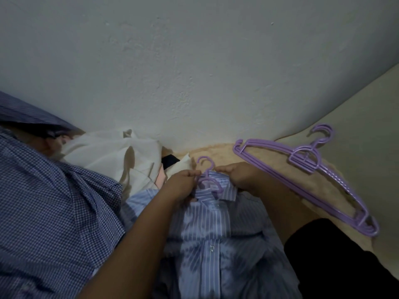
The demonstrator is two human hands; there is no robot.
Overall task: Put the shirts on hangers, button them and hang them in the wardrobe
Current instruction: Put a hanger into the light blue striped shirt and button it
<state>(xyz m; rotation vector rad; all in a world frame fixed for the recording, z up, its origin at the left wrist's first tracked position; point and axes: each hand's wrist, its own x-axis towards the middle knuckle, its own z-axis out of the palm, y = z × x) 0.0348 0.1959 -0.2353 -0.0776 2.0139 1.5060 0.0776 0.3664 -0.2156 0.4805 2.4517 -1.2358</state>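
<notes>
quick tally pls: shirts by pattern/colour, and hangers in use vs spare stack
Striped shirt: 1
Checked shirt: 1
White garments: pile, count unclear
Hanger in the striped shirt: 1
Spare hangers: stacked, at least 3, exact count unclear
Total: 2 patterned shirts, at least 4 hangers

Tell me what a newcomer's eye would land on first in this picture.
First, the stack of purple hangers lying at the right on the beige surface. Next, at centre, the left hand and the right hand hold the collar of a blue striped shirt with a purple hanger in it. A checked shirt fills the left side.
</notes>
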